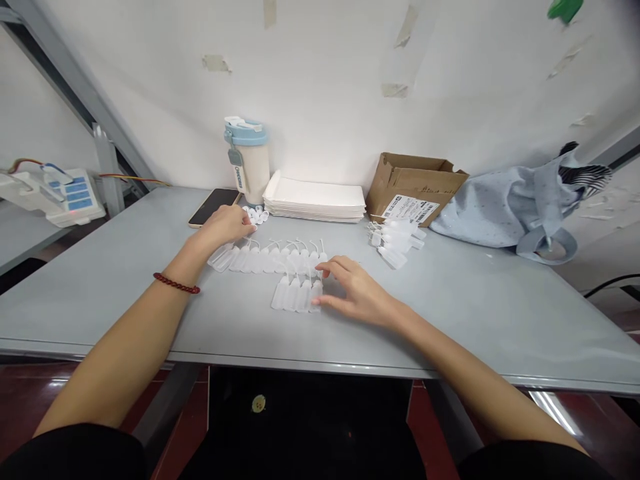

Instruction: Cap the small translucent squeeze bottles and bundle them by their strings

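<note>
My left hand (227,225) is at the edge of a small heap of white round pieces (258,215). Its fingers are closed in a pinch, with one small white piece at the fingertips. Below it runs a row of translucent plastic tags with white strings (273,260). A shorter row of such tags (297,295) lies nearer to me. My right hand (354,291) rests at the right end of these rows, thumb and fingers apart. Its thumb touches the last tag of the short row, and its fingers are by that tag's string.
A phone (215,205), a cream cup with a blue lid (253,160) and a stack of white envelope-like sheets (315,199) stand along the wall. Further right are a cardboard box (413,183), a pile of tags (397,241) and a light blue cloth bag (500,207).
</note>
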Action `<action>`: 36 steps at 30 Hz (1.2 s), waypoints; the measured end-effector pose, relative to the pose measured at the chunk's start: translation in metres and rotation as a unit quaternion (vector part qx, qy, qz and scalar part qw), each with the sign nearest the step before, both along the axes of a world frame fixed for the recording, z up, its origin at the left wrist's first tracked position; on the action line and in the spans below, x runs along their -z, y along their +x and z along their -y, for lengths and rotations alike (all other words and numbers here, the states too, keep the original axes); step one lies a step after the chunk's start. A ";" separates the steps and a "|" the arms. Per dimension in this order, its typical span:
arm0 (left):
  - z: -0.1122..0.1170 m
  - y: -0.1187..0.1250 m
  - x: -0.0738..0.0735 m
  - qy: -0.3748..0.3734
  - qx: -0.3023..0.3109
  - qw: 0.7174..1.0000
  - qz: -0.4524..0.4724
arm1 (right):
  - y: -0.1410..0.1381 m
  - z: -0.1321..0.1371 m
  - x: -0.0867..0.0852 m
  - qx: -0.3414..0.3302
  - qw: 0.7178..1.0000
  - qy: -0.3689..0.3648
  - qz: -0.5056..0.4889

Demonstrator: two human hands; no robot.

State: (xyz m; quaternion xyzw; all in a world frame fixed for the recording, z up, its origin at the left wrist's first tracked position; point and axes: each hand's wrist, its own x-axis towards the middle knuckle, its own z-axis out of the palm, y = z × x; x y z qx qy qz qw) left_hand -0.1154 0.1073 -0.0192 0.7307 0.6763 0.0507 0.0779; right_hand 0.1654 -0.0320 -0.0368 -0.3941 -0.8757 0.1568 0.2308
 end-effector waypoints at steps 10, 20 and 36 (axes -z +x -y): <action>0.008 0.007 -0.008 -0.010 0.018 0.999 0.025 | -0.004 0.002 0.005 -0.009 0.997 0.008 0.073; 0.006 0.012 -0.003 0.011 0.020 1.000 0.009 | -0.003 0.001 0.005 -0.018 0.993 0.045 0.111; 0.007 0.013 0.000 0.062 0.003 0.997 0.047 | -0.005 0.004 -0.002 0.017 0.999 -0.019 0.042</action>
